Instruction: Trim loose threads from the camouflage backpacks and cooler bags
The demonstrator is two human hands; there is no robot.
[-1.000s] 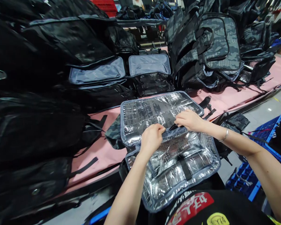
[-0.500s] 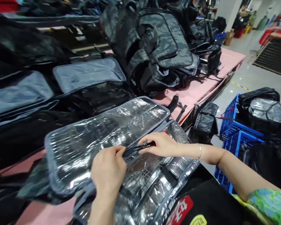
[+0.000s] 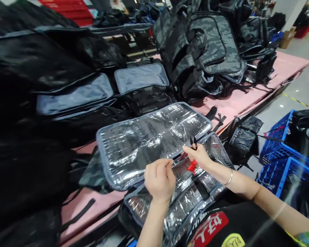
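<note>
Head view, and we have a long pink table [image 3: 235, 103] running off to our right, loaded with dark bags! Blue plastic crates [image 3: 273, 152] stand beside it on the right. Up on the table sits a big camouflage backpack [image 3: 213, 44], and left of it an open black bag shows its grey-blue lining [image 3: 141, 79]. Front and centre is our foil-lined bag [image 3: 185, 202], wide open at the table's near edge, its silver lid [image 3: 154, 133] tipped back across the tabletop, the body towards us. Now the hands! Our left hand [image 3: 160, 180] has thumb and finger pinched on a dark strip [image 3: 178, 157] at the seam between lid and body. Our right hand [image 3: 198, 156], just beside it, is curled round black thread snips [image 3: 193, 141], blades poking up over the lid. Bright red ribbon [image 3: 192, 167] dangles right beneath those fingers, and a thin silver bracelet [image 3: 231, 177] circles our right wrist.
</note>
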